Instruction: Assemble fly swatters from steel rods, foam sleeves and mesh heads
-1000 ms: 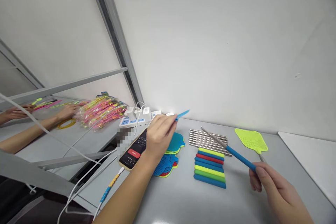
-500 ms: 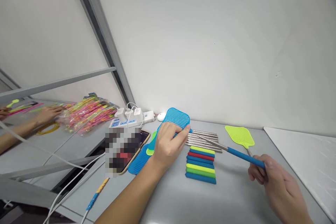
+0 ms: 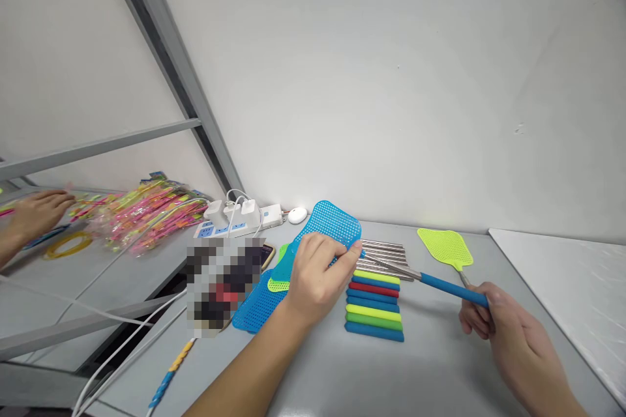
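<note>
My left hand [image 3: 317,277] is closed on the neck of a blue perforated fly swatter head [image 3: 337,221]. Between my right hand's [image 3: 508,332] fingers and thumb is the blue grip [image 3: 452,289] of a thin metal rod [image 3: 398,267]. The rod's far tip meets the neck of the swatter head at my left fingertips; whether it sits inside cannot be seen. Beyond my right hand lies a yellow-green fly swatter [image 3: 447,247], its shaft partly hidden behind my fingers. Under my left wrist are more blue swatter heads [image 3: 254,303] and a yellow-green one [image 3: 278,285].
Several coloured grips [image 3: 374,306] lie in a row, with metal rods [image 3: 386,251] behind them. Leftward are a phone [image 3: 267,254], a power strip [image 3: 229,230] and white cables [image 3: 132,345]. Past a metal frame, another person's hand [image 3: 42,215] is near bagged pink and yellow items [image 3: 151,215].
The rod's tip and the blue swatter head's neck, apart before, have come together. The other person's hand has moved left, and the view has shifted slightly.
</note>
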{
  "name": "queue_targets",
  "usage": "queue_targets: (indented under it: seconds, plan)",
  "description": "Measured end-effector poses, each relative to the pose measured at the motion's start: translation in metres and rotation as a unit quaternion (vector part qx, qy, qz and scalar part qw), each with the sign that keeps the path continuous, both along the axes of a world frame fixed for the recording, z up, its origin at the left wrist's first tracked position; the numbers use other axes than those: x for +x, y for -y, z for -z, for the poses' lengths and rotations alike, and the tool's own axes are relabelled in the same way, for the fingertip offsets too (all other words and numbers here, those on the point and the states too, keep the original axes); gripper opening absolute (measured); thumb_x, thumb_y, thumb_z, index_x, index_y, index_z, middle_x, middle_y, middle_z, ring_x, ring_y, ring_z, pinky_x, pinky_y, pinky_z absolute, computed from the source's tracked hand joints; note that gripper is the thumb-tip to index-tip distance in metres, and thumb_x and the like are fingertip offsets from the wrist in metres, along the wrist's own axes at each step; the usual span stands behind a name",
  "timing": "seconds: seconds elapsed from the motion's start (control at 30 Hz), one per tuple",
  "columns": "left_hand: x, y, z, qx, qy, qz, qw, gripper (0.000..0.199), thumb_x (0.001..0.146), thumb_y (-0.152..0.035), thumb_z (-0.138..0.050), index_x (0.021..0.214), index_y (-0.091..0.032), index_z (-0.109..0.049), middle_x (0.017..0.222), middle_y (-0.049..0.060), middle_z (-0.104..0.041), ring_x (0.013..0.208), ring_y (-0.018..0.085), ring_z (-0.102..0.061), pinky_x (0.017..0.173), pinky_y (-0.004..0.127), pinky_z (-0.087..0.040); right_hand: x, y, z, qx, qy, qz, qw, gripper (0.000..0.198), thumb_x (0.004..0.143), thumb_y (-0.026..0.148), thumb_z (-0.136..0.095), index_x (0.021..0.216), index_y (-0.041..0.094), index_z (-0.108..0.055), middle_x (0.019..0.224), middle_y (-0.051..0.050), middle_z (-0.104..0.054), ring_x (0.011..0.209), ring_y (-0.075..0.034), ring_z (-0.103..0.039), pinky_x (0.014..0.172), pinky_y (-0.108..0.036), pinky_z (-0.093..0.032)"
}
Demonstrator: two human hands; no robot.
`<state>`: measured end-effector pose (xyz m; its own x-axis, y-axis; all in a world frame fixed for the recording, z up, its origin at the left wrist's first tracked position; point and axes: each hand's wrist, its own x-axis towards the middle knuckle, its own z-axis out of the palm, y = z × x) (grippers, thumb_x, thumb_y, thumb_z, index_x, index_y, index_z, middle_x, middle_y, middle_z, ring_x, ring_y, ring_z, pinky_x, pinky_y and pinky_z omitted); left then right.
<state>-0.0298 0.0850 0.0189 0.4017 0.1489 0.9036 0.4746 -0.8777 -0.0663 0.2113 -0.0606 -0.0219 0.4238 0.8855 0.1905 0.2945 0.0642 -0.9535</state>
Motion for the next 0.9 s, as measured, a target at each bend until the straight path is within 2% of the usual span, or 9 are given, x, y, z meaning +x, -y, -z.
queue_targets:
  seconds: [0.1,0.27,0.4,0.5,0.67,0.77,0.83,0.9]
  plan:
    - [0.002,0.001,0.000,-0.009,-0.011,-0.008,1.000,0.022,0.081,-0.007,-0.066,0.098,-0.022,-0.066,0.068,0.000,-0.058,0.068,0.016,-0.048,0.065,0.032,-0.035,-0.001,0.000,-0.003,-0.010,0.026,0.019,0.999,0.045,0.099,0.052,-0.031,0.064,0.024,-0.039,0.061,0.000,-0.044,0.060,-0.017,-0.042,0.058,-0.030,-0.036]
    - [0.003,0.001,0.000,-0.025,-0.021,-0.016,0.999,0.017,0.083,-0.008,-0.065,0.093,-0.021,-0.066,0.067,0.000,-0.058,0.067,0.015,-0.048,0.065,0.031,-0.035,0.001,0.006,-0.007,-0.001,0.146,0.032,0.989,0.040,0.097,0.049,-0.034,0.069,0.024,-0.049,0.065,-0.001,-0.049,0.058,-0.017,-0.043,0.055,-0.029,-0.035]
    - [0.002,0.001,0.000,-0.018,-0.016,-0.026,0.999,0.015,0.083,-0.009,-0.066,0.091,-0.021,-0.066,0.066,-0.001,-0.058,0.066,0.015,-0.048,0.068,0.032,-0.035,0.010,0.007,-0.004,0.041,0.249,-0.030,0.967,0.026,0.093,0.044,-0.045,0.079,0.025,-0.055,0.066,0.000,-0.053,0.053,-0.015,-0.046,0.051,-0.027,-0.039]
    - [0.002,0.002,0.001,-0.004,-0.019,-0.030,0.999,0.016,0.082,-0.009,-0.067,0.091,-0.022,-0.067,0.066,-0.001,-0.060,0.067,0.014,-0.050,0.073,0.034,-0.037,0.011,0.004,-0.004,0.020,0.305,-0.108,0.946,0.022,0.092,0.041,-0.048,0.082,0.024,-0.059,0.066,0.000,-0.055,0.054,-0.015,-0.050,0.051,-0.026,-0.041]
    - [0.005,0.006,0.001,0.020,-0.017,-0.057,0.998,0.018,0.081,-0.008,-0.069,0.089,-0.025,-0.068,0.065,-0.004,-0.064,0.068,0.014,-0.053,0.093,0.044,-0.033,-0.002,0.001,-0.009,-0.078,0.271,-0.180,0.943,0.028,0.096,0.042,-0.041,0.085,0.025,-0.060,0.068,0.000,-0.058,0.060,-0.016,-0.055,0.056,-0.024,-0.044]
    - [0.008,0.012,0.000,0.029,0.002,-0.068,0.997,0.024,0.080,-0.008,-0.069,0.094,-0.029,-0.069,0.067,-0.003,-0.067,0.073,0.016,-0.054,0.096,0.048,-0.027,-0.011,0.001,-0.011,-0.097,0.226,-0.177,0.953,0.031,0.096,0.046,-0.039,0.085,0.025,-0.060,0.069,0.001,-0.059,0.061,-0.015,-0.056,0.056,-0.022,-0.045]
    - [0.009,0.019,0.000,0.046,0.015,-0.041,0.998,0.028,0.080,-0.010,-0.068,0.099,-0.030,-0.069,0.069,-0.002,-0.067,0.073,0.018,-0.053,0.090,0.045,-0.030,-0.017,0.002,-0.011,-0.081,0.204,-0.155,0.963,0.032,0.096,0.047,-0.039,0.085,0.026,-0.060,0.067,0.001,-0.059,0.059,-0.015,-0.055,0.055,-0.022,-0.045]
    - [0.012,0.029,0.001,0.032,0.022,0.051,0.998,0.024,0.080,-0.013,-0.064,0.100,-0.027,-0.067,0.068,-0.001,-0.065,0.068,0.017,-0.050,0.077,0.039,-0.034,-0.022,0.003,-0.009,-0.056,0.185,-0.122,0.973,0.031,0.095,0.047,-0.040,0.086,0.026,-0.060,0.066,0.002,-0.058,0.058,-0.015,-0.055,0.054,-0.022,-0.045]
